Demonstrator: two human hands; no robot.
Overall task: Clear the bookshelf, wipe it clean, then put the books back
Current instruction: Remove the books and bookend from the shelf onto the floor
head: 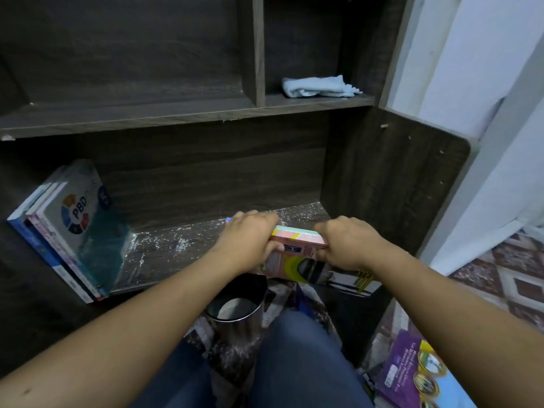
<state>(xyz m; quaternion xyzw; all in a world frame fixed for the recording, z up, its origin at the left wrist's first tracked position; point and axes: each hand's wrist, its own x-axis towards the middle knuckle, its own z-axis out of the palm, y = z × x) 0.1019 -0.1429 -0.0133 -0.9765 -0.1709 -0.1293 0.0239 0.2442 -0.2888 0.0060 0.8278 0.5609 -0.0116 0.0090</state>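
Denim-clad knees (pixel 294 363) sit lowest; above, left hand (pixel 247 240) and right hand (pixel 344 242) clutch a pastel-spined stack of books (pixel 297 241) at centre, over the dark wooden bookshelf (pixel 176 248). A folded pale-blue cloth (pixel 319 86) lies upper right; restocking looks begun, and a purple book (pixel 412 369) lies on the floor, lower right.

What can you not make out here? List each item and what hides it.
Head view: titles on the held books, covered by the left hand and right hand gripping them.
Head view: purple book on the floor, cut by the bottom edge.
Head view: spine titles of the leaning books, too small and blurred.
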